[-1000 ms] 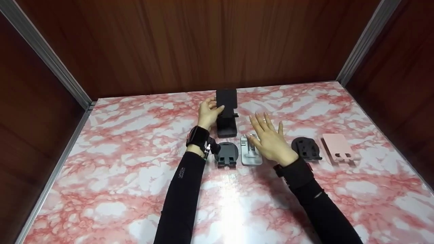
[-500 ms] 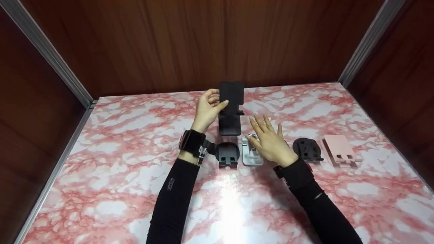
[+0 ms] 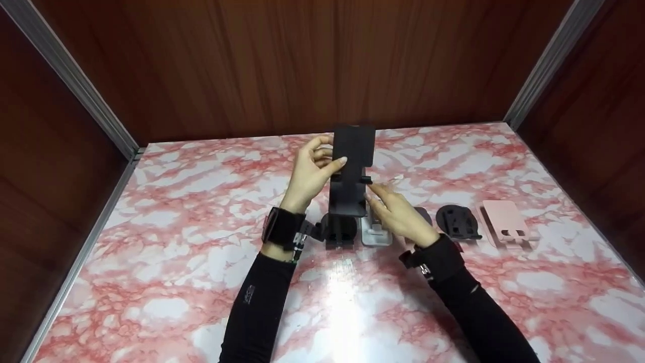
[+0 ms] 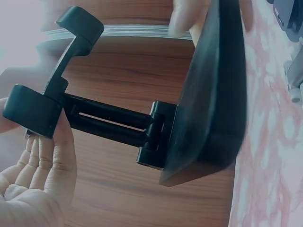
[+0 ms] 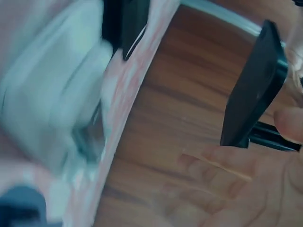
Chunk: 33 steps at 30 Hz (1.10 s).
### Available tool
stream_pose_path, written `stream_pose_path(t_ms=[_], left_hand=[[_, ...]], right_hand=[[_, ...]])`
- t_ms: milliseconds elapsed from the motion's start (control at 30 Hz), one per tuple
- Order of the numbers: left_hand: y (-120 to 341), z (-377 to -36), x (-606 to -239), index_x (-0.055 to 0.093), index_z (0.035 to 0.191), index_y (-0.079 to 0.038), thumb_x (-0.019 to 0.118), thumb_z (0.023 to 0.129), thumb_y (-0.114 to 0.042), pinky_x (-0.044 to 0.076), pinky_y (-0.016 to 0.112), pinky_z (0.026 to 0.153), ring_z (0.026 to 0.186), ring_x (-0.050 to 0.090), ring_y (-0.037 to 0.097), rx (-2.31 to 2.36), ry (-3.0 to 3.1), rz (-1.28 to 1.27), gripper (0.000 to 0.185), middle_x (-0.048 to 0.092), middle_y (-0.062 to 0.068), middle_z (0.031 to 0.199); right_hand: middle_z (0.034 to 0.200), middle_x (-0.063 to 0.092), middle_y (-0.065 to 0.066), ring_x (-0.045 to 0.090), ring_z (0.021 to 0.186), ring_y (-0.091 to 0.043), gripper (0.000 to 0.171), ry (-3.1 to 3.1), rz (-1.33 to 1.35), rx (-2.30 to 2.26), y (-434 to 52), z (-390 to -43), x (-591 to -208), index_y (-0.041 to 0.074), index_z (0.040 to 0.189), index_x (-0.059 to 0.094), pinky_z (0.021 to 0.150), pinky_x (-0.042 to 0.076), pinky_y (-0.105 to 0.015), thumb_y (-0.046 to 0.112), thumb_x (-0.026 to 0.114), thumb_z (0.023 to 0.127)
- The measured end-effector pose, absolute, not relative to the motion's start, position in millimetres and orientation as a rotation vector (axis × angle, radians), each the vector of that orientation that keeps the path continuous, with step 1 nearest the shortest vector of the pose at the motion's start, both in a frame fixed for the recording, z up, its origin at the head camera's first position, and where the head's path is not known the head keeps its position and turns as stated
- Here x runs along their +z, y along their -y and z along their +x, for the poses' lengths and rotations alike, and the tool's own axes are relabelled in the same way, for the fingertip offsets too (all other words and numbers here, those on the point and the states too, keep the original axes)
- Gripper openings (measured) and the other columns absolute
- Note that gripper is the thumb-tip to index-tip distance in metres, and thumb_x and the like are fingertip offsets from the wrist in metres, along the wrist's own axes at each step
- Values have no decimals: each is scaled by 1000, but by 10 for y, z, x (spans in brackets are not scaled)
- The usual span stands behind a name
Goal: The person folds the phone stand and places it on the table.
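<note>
Hands meet on a black folding phone stand, lifted clear of the marble-patterned tabletop and hanging above the row of smaller stands. The left hand curls round the stand's upper plate, thumb on the near face and fingers behind it. The right hand comes in from the stand's right side with fingers nearly straight; in the left wrist view its fingertips lie against the small hooked foot at the far end of the stand's slotted arm, touching rather than clasping.

Below the black stand, on the tabletop, lie a dark round stand, partly hidden by it, and a white stand just beside that. Further to the right of the black stand sit a black round stand and a pink stand, touching or nearly so.

To do this step well, I judge that the left hand should keep the plate firm and level while the right works the foot or arm about its hinge, pushing close to the joint so the thin arm does not twist. The stand is better kept high enough that its lower end does not knock the dark round stand beneath.
</note>
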State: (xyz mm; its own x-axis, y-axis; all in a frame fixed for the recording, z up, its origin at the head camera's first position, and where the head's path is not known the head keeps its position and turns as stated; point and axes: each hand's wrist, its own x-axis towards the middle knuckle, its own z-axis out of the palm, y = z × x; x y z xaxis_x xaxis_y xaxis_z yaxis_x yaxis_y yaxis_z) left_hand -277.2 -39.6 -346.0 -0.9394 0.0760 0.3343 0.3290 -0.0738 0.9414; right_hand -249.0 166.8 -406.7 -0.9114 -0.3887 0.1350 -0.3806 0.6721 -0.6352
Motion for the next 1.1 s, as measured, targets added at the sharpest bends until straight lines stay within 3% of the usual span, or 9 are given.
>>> stream_pose_path(t_ms=[100,267,467,700,1100], left_hand=[[415,-2709,-3476,60,111,7,71,82,8,55,20,68,74,64,6,-2143,1996,-449,31,70,11,85],[463,-2615,-3506,59,110,5,71,83,7,54,21,70,74,64,8,-2146,1970,-456,29,70,11,85],[539,-2531,-3510,57,108,2,71,83,6,56,24,69,74,65,11,-2146,1955,-476,29,69,7,86],[682,-2492,-3469,57,112,-1,74,81,2,54,22,74,81,64,11,-2080,2102,-477,36,68,5,91],[858,-2439,-3437,59,107,0,77,81,2,55,22,73,84,66,12,-2042,2219,-488,31,68,6,93]], right_hand=[[144,51,-23,52,131,-35,51,-2670,-670,-1294,-1654,-2488,-4064,-1,147,42,111,41,-51,29,43,106],[137,59,-14,60,123,-20,51,-2102,-585,-1692,-1607,-2486,-4082,0,148,40,106,48,-41,19,53,102],[110,72,-4,71,98,-14,47,-1646,-456,-1975,-1534,-2481,-4136,-9,146,33,92,58,-35,1,45,102],[110,73,-5,72,99,-17,46,-1504,-435,-1967,-1508,-2473,-4187,-8,147,34,98,54,-44,0,44,103],[114,72,-7,72,102,-20,47,-1550,-430,-1921,-1471,-2448,-4165,-13,144,33,97,54,-46,-2,47,101]])
